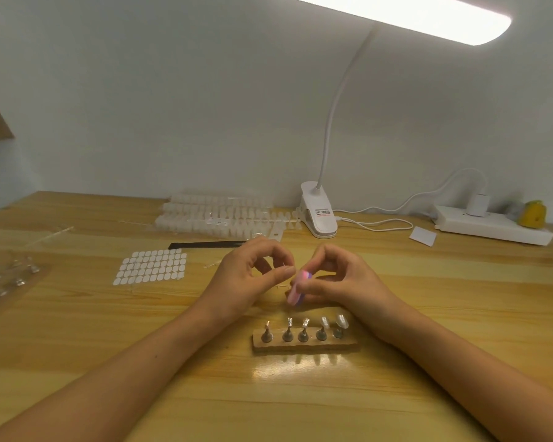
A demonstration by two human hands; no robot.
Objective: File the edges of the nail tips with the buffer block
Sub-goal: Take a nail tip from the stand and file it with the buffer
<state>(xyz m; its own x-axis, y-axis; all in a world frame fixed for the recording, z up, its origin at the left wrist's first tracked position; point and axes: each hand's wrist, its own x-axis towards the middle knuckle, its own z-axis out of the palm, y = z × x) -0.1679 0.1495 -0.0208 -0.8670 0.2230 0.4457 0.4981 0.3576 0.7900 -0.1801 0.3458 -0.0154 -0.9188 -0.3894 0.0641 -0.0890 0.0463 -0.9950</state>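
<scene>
Big wooden desk [77, 362], both hands up just above the middle of it, fingertips almost meeting. Wooden holder [300, 347] with five tips on stands sits just nearer me. Right hand [342, 282] pinches the pink-and-purple buffer block [296, 290], long axis steeply tilted, top end leaning away. Left hand [240, 282] pinches a tiny clear sliver, a nail tip [284, 267] I'd guess, just left of the block's face. Can't tell if they're touching.
</scene>
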